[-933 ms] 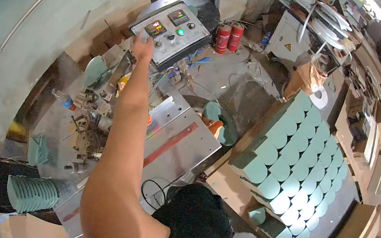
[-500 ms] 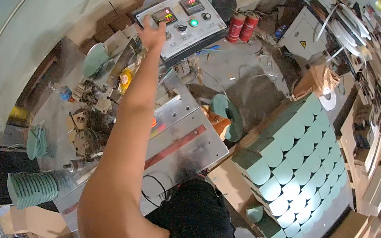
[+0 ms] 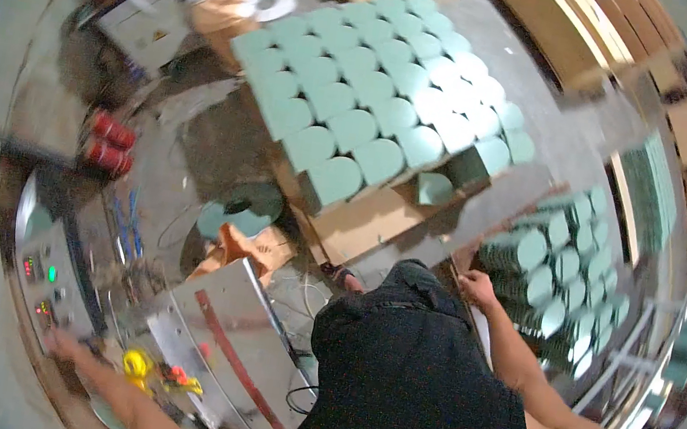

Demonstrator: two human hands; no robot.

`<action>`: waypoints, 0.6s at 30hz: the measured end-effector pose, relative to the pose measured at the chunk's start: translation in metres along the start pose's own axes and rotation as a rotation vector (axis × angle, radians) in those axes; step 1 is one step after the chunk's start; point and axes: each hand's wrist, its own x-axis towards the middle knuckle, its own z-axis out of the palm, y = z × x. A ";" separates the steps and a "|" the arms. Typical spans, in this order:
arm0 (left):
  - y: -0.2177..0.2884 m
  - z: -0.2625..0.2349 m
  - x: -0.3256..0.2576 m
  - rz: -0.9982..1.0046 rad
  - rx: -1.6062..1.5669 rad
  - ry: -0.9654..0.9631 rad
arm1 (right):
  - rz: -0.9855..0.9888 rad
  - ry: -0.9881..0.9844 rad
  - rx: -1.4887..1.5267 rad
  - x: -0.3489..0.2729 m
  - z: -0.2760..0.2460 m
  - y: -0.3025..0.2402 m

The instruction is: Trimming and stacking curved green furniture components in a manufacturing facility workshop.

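My left arm reaches to the lower left, where my left hand (image 3: 60,344) is at the near end of a grey control panel (image 3: 64,289) with lit displays and a green lamp. Motion smears its fingers, and whether it grips a knob I cannot tell. My right hand (image 3: 476,288) is out to the right of my dark clothing, its fingers curled in beside a brown board edge (image 3: 447,273). What it holds, if anything, is hidden. Beyond it stand stacks of round-ended green pieces (image 3: 541,282).
A large block of stacked green pieces (image 3: 353,95) stands on a pallet ahead. Nearer are a metal machine table (image 3: 228,349) with a red strip, a yellow tape measure (image 3: 136,363) and brown paper (image 3: 252,252). Two red cylinders (image 3: 110,143) stand at the left.
My view has swung to the right, so the panel now sits at the lower left. My left hand stays by the panel. My right hand and the stacks beyond it have come into view.
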 end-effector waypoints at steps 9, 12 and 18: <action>0.195 -0.224 -0.122 -0.105 -0.729 0.402 | 0.257 0.087 0.124 -0.038 -0.015 0.090; 0.234 -0.247 -0.135 0.014 -1.079 0.435 | 0.341 0.078 0.138 -0.036 -0.013 0.095; 0.353 -0.349 -0.267 0.395 -1.208 0.206 | 0.239 0.116 -0.005 0.013 -0.044 0.087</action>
